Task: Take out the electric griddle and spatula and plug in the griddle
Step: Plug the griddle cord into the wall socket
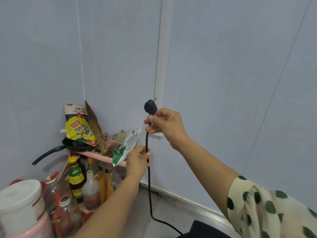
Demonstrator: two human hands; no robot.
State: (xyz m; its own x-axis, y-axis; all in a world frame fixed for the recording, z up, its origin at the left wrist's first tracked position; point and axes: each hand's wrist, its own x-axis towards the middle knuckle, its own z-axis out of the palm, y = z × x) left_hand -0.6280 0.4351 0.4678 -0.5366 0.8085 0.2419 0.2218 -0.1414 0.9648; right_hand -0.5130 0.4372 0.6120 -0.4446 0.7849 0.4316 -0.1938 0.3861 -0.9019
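Note:
A black plug [150,107] points up and toward the wall, its metal prong just visible. My right hand [164,125] grips the black cord [149,182] just below the plug. My left hand [139,158] pinches the same cord lower down. The cord hangs down and curves off the bottom edge toward a dark object [205,231]. Behind my right hand a white socket plate [157,135] sits at the foot of a white wall conduit [163,57]. No griddle or spatula is identifiable.
A pink corner rack [103,156] at the left holds a black frying pan [75,146], seasoning bags [80,129], a brush and a white-green bag [127,146]. Sauce bottles [76,179] and a white-lidded jar [20,198] crowd the lower left. Grey wall panels surround.

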